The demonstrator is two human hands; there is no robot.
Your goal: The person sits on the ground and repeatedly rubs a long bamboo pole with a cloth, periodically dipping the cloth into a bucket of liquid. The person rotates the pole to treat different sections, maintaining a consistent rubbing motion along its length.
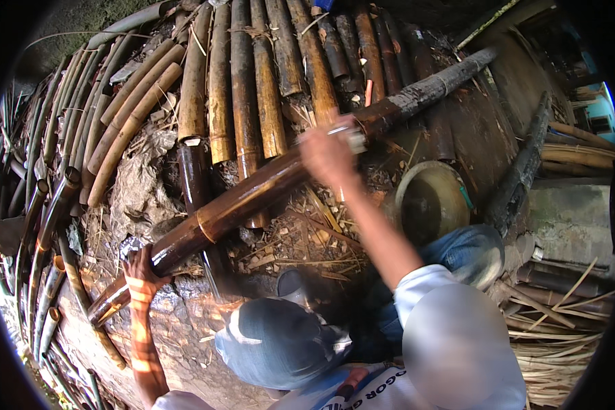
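A long, wet bamboo pole lies on a slant in front of me, from the lower left up to the far right. Its near part is glossy dark brown; the far end looks grey and rough. Around its lower left part, my left hand is closed. My right hand is on the upper side of the pole, past its middle, and blurred by motion. The fingers are closed on a small pale object, too smeared to identify. Beneath the pole, a dark bamboo piece runs crosswise.
A round tub with a dark inside stands right of my right forearm. Several bamboo poles lie side by side beyond the pole. More bamboo is stacked left. Shavings litter the ground; split strips lie at lower right.
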